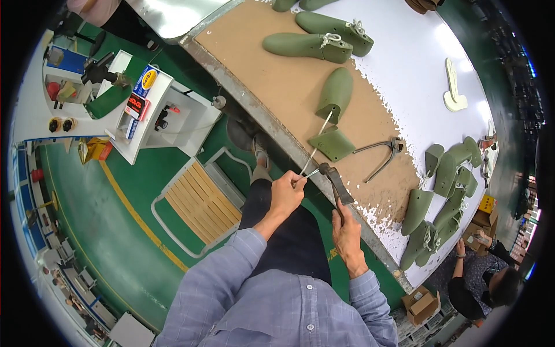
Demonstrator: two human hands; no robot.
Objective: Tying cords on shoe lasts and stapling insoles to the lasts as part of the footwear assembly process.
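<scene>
My left hand [286, 194] is closed near the table's edge, pinching a thin pale cord [310, 159]. A thin shiny piece also runs from its fingers toward the hammer; I cannot tell what it is. My right hand [347, 234] is wrapped round the handle of a hammer [340, 188], whose dark head is close to the left fingertips. The cord leads up to a green shoe last in two pieces: a heel block [332, 144] and a forepart [336, 92], lying apart on the table. Pincers [384, 155] with spread handles lie right of the heel block.
More green lasts [306, 46], tied with cord, lie at the far end; several others [445, 196] cluster at right. A white flat sole-shaped piece [454, 89] lies beyond. Left of the worn table [248, 34] stand a slatted chair [202, 202] and white cabinet [188, 113]. Another person [485, 283] is at right.
</scene>
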